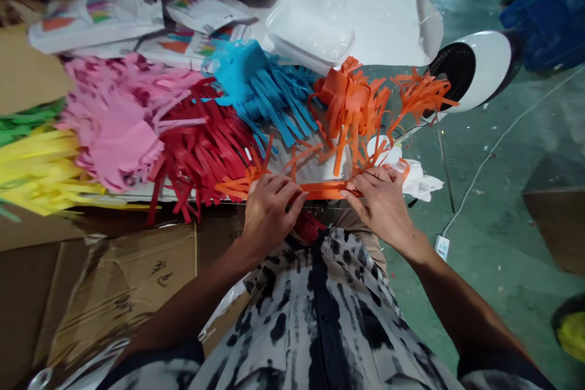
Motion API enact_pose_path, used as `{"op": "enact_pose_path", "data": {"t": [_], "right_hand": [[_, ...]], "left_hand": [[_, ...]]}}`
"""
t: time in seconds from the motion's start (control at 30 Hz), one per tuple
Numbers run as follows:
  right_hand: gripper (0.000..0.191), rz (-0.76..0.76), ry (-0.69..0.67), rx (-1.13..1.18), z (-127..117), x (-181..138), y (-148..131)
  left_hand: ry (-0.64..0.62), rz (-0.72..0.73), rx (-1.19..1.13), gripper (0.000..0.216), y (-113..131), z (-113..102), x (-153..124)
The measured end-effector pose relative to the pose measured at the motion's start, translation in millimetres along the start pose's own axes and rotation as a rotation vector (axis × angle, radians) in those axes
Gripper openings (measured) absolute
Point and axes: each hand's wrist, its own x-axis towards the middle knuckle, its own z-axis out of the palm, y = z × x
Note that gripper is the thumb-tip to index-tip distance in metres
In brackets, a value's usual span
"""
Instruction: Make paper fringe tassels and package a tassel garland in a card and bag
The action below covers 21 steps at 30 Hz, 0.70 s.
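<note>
An orange fringed paper strip [322,189] lies along the near edge of the table, its cut fringes pointing away from me. My left hand [269,207] pinches its left end with curled fingers. At the strip's right end, my right hand [381,201] presses and grips it the same way. Just beyond lies a heap of orange fringe [351,103].
Fringed paper piles cover the table: blue [260,85], red [201,152], pink [119,116], yellow [36,177], green at far left. A white tray [311,33] and printed packets lie behind. Cardboard boxes [114,280] stand at lower left; a white fan [475,67] and cable sit on the green floor.
</note>
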Motion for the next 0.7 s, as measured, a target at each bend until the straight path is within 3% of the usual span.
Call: {"op": "enact_pose_path", "data": {"t": [0.43,0.7], "right_hand": [[0.051,0.063,-0.065,-0.165,-1,20,-3],[0.054,0.059,-0.083,-0.250,-1,23,-5]], "left_hand": [[0.000,-0.019,0.081,0.016,-1,5,6],[-0.049,0.012,0.226,0.016,3,3,17]]}}
